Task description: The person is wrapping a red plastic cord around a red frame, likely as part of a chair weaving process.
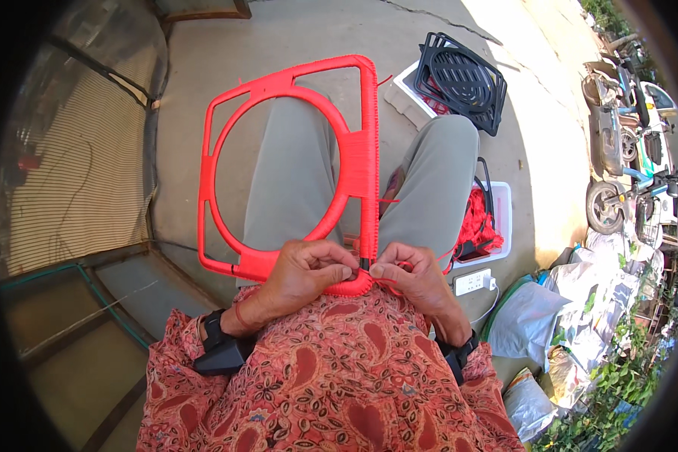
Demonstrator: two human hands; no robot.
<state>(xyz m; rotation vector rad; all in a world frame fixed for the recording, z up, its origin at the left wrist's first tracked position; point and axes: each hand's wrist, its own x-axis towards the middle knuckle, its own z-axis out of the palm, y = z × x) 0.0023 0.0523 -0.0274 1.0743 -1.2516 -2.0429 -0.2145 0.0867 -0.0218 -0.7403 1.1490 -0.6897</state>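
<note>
Evidently the red-wrapped frame (pixel 358 166), a rounded square around an open ring, sits on the lap over the grey-green trousers (pixel 290 188), so the thighs probably bear its weight and leave both hands for the wrapping. Its five o'clock corner is nearest the body, where a short black section (pixel 364 264) shows bare between red stretches, and both hands meet there. The left hand (pixel 309 273) comes in from the nine o'clock side of that corner, thumb and fingertips drawn narrow at its inner edge, likely steadying it; whether they grip anything I cannot tell. From the three o'clock side, the right hand (pixel 414 280) pinches red cord (pixel 390 285) between thumb and finger, right beside the bare section.

Outward from the frame's ring, between three and four o'clock, a white tub (pixel 507 218) holds more red material (pixel 478 226), seemingly set beside the knee for easy reach. Black slatted panels (pixel 463 83) lie across a white box (pixel 403 98) at two o'clock, apparently stacked off the floor (pixel 196 45). At four o'clock are a white power strip (pixel 471 283) and, farther out, pale sacks (pixel 527 316); parked two-wheelers (pixel 604 207) stand near three.
</note>
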